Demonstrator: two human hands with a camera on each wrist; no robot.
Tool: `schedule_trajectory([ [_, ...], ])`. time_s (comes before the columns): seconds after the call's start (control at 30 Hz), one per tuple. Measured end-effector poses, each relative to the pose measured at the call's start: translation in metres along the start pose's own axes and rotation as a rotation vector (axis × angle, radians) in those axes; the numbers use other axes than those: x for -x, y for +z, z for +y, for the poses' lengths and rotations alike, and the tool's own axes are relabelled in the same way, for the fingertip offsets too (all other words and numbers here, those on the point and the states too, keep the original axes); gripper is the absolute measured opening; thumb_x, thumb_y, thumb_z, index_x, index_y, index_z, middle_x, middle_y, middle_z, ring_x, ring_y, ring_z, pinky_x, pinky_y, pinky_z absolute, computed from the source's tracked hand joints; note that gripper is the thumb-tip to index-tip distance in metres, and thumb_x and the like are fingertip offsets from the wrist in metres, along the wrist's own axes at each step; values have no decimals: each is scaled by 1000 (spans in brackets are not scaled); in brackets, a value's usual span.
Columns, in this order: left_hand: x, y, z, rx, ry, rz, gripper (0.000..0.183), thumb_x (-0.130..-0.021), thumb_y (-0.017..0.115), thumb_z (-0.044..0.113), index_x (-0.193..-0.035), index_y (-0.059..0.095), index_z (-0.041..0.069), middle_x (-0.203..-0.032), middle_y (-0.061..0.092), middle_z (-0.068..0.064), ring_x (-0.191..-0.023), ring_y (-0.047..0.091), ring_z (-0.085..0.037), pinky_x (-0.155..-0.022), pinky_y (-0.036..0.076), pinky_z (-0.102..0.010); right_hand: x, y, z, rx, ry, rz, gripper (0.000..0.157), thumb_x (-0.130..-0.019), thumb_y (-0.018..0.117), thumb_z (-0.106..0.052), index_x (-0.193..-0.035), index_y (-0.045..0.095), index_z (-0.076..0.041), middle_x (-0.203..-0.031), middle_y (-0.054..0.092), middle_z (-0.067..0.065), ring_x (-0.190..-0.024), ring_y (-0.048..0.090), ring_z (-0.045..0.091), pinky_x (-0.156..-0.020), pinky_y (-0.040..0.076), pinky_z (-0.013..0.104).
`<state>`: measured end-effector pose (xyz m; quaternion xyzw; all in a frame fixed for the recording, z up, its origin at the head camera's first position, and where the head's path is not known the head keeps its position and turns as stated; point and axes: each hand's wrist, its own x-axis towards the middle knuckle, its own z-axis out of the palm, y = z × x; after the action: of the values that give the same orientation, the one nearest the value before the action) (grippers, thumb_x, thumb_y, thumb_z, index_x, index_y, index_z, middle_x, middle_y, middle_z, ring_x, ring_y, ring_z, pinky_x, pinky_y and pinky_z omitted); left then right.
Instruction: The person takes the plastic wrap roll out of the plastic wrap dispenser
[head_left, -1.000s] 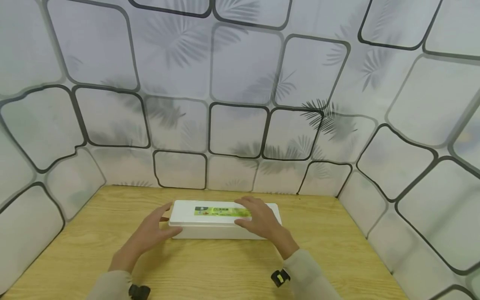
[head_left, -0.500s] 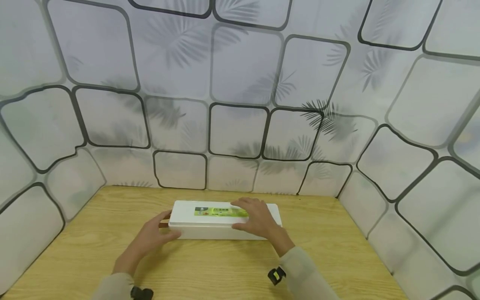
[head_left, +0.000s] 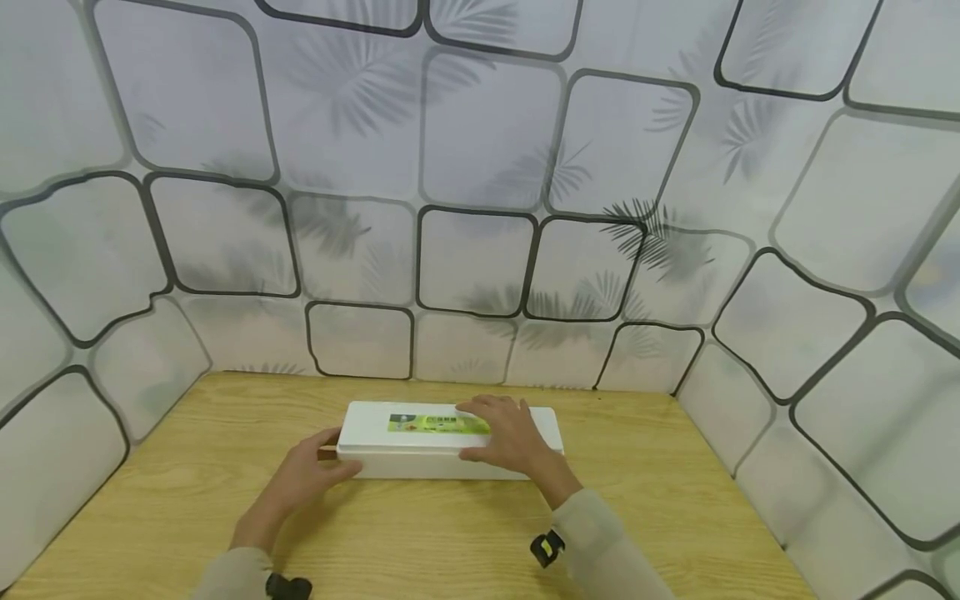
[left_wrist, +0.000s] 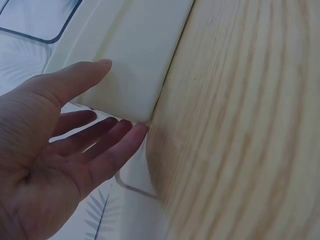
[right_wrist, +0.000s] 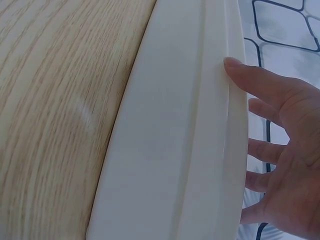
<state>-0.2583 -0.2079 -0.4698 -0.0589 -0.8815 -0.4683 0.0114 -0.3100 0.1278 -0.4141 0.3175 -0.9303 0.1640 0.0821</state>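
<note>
A long white lidded box (head_left: pixel 412 466) lies lengthwise across the wooden table, its lid (head_left: pixel 363 429) on top and seated. A green and yellow label (head_left: pixel 431 424) sits on the lid, its right part covered by my right hand. My left hand (head_left: pixel 306 475) holds the box's left end, thumb on the front wall (left_wrist: pixel 135 55) and fingers against the end near the lower corner. My right hand (head_left: pixel 513 437) spans the lid right of the middle. Its thumb touches the lid's front edge (right_wrist: pixel 232 120), while the fingers reach across the top toward the far edge.
The wooden table (head_left: pixel 420 542) extends around the box. A patterned curtain or covering (head_left: pixel 480 258) with outlined squares and leaf prints stands behind it and on both sides. Black wrist devices (head_left: pixel 547 547) sit at both cuffs.
My right hand has slid slightly left along the lid. My left hand has dropped a little lower, its fingers now closer against the end. The box looks unmoved.
</note>
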Motion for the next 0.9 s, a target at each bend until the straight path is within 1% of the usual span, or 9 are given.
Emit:
schedule_trajectory([
  [0.17, 1, 0, -2, 14, -4, 6, 72, -90, 82, 26, -144, 51, -10, -140, 59, -33, -116, 68, -43, -97, 61, -50, -1, 1, -1, 11, 14, -17, 72, -82, 83, -52, -144, 61, -24, -149, 59, 13, -132, 55, 45, -106, 33, 85],
  [0.43, 1, 0, -4, 82, -26, -13, 73, -91, 81, 23, -148, 47, -9, -138, 60, -31, -113, 70, -40, -90, 64, -41, -3, 2, 0, 2, 28, -53, 76, -79, 83, -55, -145, 60, -26, -152, 56, 13, -136, 52, 44, -107, 30, 85],
  [0.53, 1, 0, -5, 91, -23, -21, 75, -92, 80, 23, -149, 45, -10, -140, 58, -33, -114, 70, -41, -90, 64, -42, -4, 3, 1, -3, 30, -61, 78, -78, 85, -55, -146, 59, -26, -152, 56, 13, -137, 52, 44, -107, 29, 85],
  [0.7, 3, -2, -6, 104, -26, -30, 75, -92, 80, 23, -149, 44, -10, -143, 55, -36, -115, 69, -43, -91, 64, -42, -6, 6, 2, 4, 25, -72, 81, -77, 86, -54, -148, 57, -28, -154, 55, 8, -137, 52, 42, -108, 29, 84],
  [0.9, 3, -2, -6, 106, -17, -28, 73, -92, 79, 22, -149, 45, -9, -143, 55, -36, -117, 68, -45, -93, 63, -43, -8, 5, 1, 41, 3, -85, 76, -78, 87, -50, -147, 59, -30, -154, 56, 1, -133, 55, 39, -105, 35, 81],
])
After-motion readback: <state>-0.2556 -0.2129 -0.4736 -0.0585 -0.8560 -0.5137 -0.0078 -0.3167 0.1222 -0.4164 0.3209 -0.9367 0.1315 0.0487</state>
